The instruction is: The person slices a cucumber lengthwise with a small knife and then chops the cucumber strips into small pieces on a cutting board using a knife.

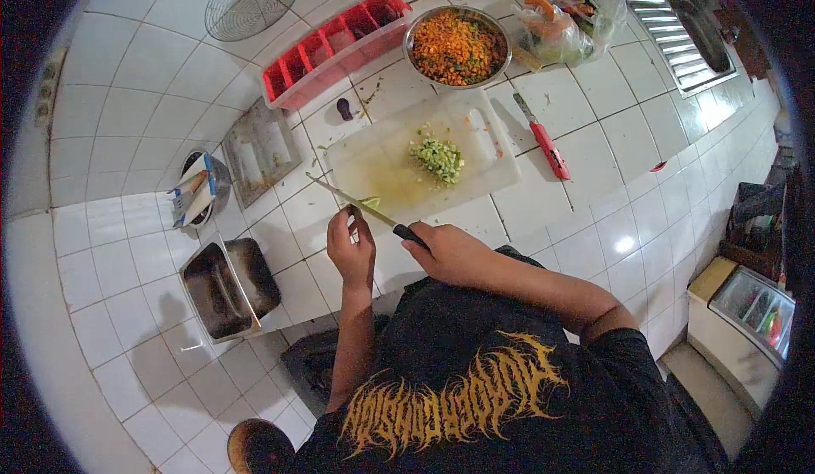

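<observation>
My right hand (450, 253) is closed round the black handle of a kitchen knife (379, 215), whose blade points to the upper left across the near edge of the cutting board. A small light-green piece (371, 202) lies against the blade. Close to the blade, my left hand (351, 246) has its fingers pinched together; something small and dark shows at the fingertips, too small to name. On the whitish cutting board (365, 147), wet with yellowish juice, sits a heap of chopped green vegetable (437, 160).
A metal bowl (410, 59) of chopped orange vegetable stands beyond the board, beside a red compartment box (297, 66). A red-handled peeler or knife (548, 144) lies to the right. Further off are a plastic bag (564, 32) and a sink (700, 36). Metal containers (229, 291) stand left.
</observation>
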A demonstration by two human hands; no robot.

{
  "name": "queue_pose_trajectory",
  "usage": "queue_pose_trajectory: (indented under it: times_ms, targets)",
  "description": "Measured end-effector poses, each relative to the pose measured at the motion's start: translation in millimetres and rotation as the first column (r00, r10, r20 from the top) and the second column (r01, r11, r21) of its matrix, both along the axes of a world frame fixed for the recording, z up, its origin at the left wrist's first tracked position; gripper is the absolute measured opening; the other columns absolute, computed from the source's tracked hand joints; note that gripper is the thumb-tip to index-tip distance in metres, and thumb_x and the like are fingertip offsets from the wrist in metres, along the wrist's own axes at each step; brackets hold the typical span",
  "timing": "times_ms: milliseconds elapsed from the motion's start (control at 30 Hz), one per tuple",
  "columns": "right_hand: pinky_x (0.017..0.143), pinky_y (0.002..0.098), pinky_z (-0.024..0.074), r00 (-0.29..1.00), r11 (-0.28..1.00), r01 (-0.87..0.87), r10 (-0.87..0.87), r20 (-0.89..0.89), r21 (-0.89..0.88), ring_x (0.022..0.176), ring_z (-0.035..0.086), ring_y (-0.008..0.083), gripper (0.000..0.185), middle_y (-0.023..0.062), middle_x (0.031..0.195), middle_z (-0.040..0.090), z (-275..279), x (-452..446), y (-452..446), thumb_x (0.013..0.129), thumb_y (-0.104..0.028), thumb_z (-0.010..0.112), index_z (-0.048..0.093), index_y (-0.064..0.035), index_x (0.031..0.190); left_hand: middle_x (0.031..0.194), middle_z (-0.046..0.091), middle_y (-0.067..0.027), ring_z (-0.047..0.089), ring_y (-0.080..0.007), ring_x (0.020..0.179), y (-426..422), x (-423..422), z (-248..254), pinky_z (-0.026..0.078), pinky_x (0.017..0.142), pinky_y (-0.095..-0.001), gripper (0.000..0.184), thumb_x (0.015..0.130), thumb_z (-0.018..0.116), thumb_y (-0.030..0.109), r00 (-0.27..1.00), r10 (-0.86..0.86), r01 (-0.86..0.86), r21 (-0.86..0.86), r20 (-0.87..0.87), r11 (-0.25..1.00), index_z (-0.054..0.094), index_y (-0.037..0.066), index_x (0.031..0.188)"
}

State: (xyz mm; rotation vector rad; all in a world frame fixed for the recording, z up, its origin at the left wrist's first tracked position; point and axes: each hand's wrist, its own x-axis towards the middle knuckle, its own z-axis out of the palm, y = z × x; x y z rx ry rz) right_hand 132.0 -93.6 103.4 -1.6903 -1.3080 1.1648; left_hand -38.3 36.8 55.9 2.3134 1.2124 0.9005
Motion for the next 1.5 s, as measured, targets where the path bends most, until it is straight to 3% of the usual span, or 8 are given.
queue_pose_trajectory:
  times_ms: [733, 800, 933, 1000, 1100, 1267, 1333, 1500]
  targets:
    - [0.074, 0.0605, 0.0493, 1.000, 1.000, -0.024, 0.025, -0.015, 0.004, 0.079, 0.064, 0.0509, 0.035, 0.0305, 0.080, 0.066, -1, -8, 10, 0.103, -0.030, 0.049, 0.055, 0.0036, 0.105, 0.102, 0.067, -0.0176, 0.068, -0.0282, 0.089, 6, -5, -1, 0.062, 0.073, -0.0339, 0.018, 0.091, 0.065, 0.000, 0.999, 0.009, -0.010, 0.029, 0.031, 1.000, 0.064, -0.003, 0.108]
    - [0.074, 0.0589, 0.0506, 1.000, 1.000, -0.018, 0.017, -0.019, -0.021, 0.081, 0.065, 0.0497, 0.033, 0.0291, 0.087, 0.067, 0, -3, 6, 0.101, -0.031, 0.051, 0.056, 0.0010, 0.109, 0.101, 0.066, -0.0175, 0.068, -0.0280, 0.089, 5, -5, 1, 0.061, 0.072, -0.0334, 0.019, 0.090, 0.066, -0.001, 1.000, 0.007, -0.007, -0.004, 0.011, 1.000, 0.064, -0.003, 0.109]
    - [0.074, 0.0526, 0.0519, 0.970, 0.990, 0.127, -0.138, 0.201, 0.068, 0.086, 0.065, 0.0467, 0.032, 0.0253, 0.094, 0.068, -18, 38, -24, 0.099, -0.030, 0.058, 0.059, -0.0015, 0.114, 0.101, 0.065, -0.0173, 0.068, -0.0275, 0.088, 2, -7, -3, 0.060, 0.070, -0.0328, 0.019, 0.090, 0.066, 0.000, 0.991, 0.024, -0.017, -0.050, 0.130, 0.999, 0.064, -0.003, 0.109]
    - [0.075, 0.0498, 0.0531, 0.842, 0.930, 0.362, -0.354, 0.406, 0.059, 0.089, 0.067, 0.0433, 0.032, 0.0209, 0.098, 0.069, -32, 66, -48, 0.096, -0.030, 0.061, 0.062, -0.0045, 0.115, 0.103, 0.065, -0.0178, 0.068, -0.0272, 0.089, 4, -11, -7, 0.060, 0.071, -0.0325, 0.020, 0.091, 0.067, 0.000, 0.996, 0.026, -0.022, -0.054, 0.089, 0.998, 0.063, -0.003, 0.111]
    - [0.075, 0.0488, 0.0538, 0.750, 0.867, 0.494, -0.392, 0.533, -0.058, 0.088, 0.068, 0.0414, 0.033, 0.0190, 0.098, 0.070, -51, 99, -77, 0.094, -0.031, 0.065, 0.065, -0.0052, 0.114, 0.103, 0.065, -0.0174, 0.068, -0.0264, 0.089, 10, -13, -11, 0.061, 0.071, -0.0320, 0.022, 0.092, 0.068, 0.002, 0.994, 0.019, -0.016, -0.033, 0.111, 0.999, 0.063, -0.003, 0.112]
    - [0.079, 0.0501, 0.0529, 0.675, 0.876, 0.481, -0.352, 0.648, -0.025, 0.092, 0.066, 0.0396, 0.035, 0.0200, 0.097, 0.066, -71, 128, -86, 0.093, -0.035, 0.064, 0.062, -0.0048, 0.110, 0.103, 0.066, -0.0166, 0.069, -0.0255, 0.089, 14, 1, 4, 0.062, 0.072, -0.0320, 0.020, 0.093, 0.067, 0.003, 0.994, 0.018, -0.012, -0.056, 0.106, 0.998, 0.063, -0.003, 0.112]
    - [0.087, 0.0492, 0.0500, 0.495, 0.788, 0.494, -0.602, 0.626, 0.368, 0.100, 0.062, 0.0399, 0.034, 0.0199, 0.104, 0.064, -76, 141, -77, 0.091, -0.032, 0.067, 0.062, -0.0038, 0.110, 0.105, 0.066, -0.0167, 0.069, -0.0265, 0.089, 15, 4, 6, 0.062, 0.071, -0.0326, 0.020, 0.092, 0.067, 0.001, 0.993, -0.037, 0.043, -0.053, 0.109, 0.998, 0.063, -0.002, 0.112]
    - [0.088, 0.0502, 0.0478, 0.424, 0.768, 0.533, -0.605, 0.674, 0.354, 0.101, 0.059, 0.0417, 0.034, 0.0208, 0.103, 0.063, -97, 186, -59, 0.087, -0.027, 0.070, 0.062, -0.0029, 0.110, 0.104, 0.066, -0.0172, 0.069, -0.0285, 0.089, 12, 7, 4, 0.063, 0.072, -0.0339, 0.019, 0.091, 0.066, 0.001, 0.993, -0.072, 0.075, -0.036, 0.092, 0.996, 0.064, -0.002, 0.110]
